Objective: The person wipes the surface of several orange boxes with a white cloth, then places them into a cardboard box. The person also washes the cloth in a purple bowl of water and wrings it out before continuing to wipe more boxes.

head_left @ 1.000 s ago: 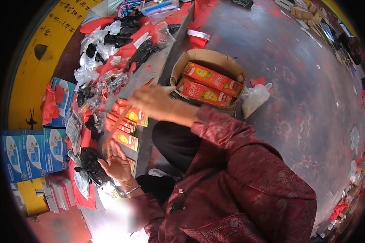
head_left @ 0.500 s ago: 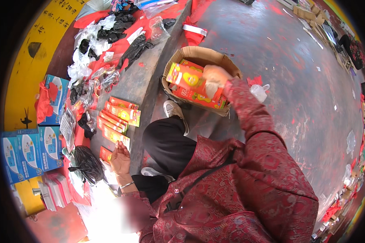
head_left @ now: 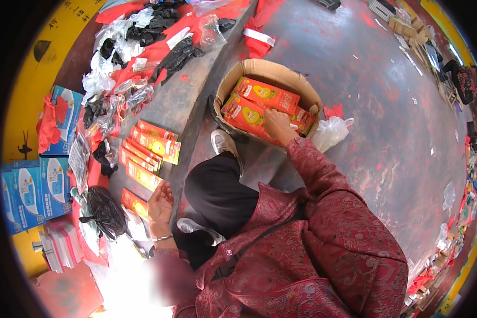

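Right hand point(head_left: 276, 125) reaches into the cardboard box point(head_left: 233, 79) on the floor, fingers curled down onto the red-and-orange packs point(head_left: 265, 94) inside; whether the grip has actually closed on one I cannot tell. Left hand point(head_left: 160, 201) rests released, palm up, on the grey ledge point(head_left: 196, 100), just beside the row of packs point(head_left: 151, 153) laid out there.

Risks, as judged:
- Packs in the box lie overlapped; lifting one may drag its neighbour out over the rim.
- Row on the ledge sits close to the edge; a brush from the sleeve point(head_left: 323, 180) could push packs to the floor.
- Clear plastic bag point(head_left: 331, 130) touches the box and could snag.

Counts: box 1; packs in box, about 3 visible; packs on ledge, roughly 6, overlapping, so the count is uncertain; blue cartons point(head_left: 32, 191) at left, about 3.
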Demonstrator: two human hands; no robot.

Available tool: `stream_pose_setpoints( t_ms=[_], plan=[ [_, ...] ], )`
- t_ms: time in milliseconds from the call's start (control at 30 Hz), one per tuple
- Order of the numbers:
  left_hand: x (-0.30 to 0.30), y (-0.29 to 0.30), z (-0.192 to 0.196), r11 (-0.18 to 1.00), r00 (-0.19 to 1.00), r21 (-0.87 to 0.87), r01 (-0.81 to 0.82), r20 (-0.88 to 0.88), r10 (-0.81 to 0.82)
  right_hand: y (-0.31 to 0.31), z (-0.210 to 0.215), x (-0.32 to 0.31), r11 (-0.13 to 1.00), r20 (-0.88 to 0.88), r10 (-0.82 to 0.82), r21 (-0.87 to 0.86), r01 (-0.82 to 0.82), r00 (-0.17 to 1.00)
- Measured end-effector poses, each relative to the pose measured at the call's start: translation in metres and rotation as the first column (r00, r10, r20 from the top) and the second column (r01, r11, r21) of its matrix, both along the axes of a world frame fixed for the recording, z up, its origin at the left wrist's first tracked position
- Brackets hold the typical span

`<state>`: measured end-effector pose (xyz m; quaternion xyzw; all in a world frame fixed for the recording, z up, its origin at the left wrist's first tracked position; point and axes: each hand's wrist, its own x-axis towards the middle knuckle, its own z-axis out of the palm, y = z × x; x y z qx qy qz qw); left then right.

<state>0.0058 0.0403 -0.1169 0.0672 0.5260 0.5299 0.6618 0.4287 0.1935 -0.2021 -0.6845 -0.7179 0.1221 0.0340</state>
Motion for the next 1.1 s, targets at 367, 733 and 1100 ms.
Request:
stream_pose_setpoints(
  t_ms=[367, 733, 1100],
  plan=[
    [0.010, 0.014, -0.002, 0.988, 0.980, -0.013, 0.155, -0.123, -0.156, 0.065, 0.008, 0.069, 0.938, -0.146, -0.345, -0.041, 0.343, 0.927],
    [0.029, 0.010, 0.017, 0.967, 0.964, -0.006, 0.256, -0.077, -0.256, 0.043, -0.003, 0.035, 0.980, 0.069, -0.163, -0.101, 0.170, 0.984],
    [0.030, 0.016, 0.015, 0.944, 0.927, -0.018, 0.328, -0.188, -0.325, 0.021, -0.014, -0.026, 0.966, 0.077, -0.225, -0.117, 0.233, 0.971]
  ],
)
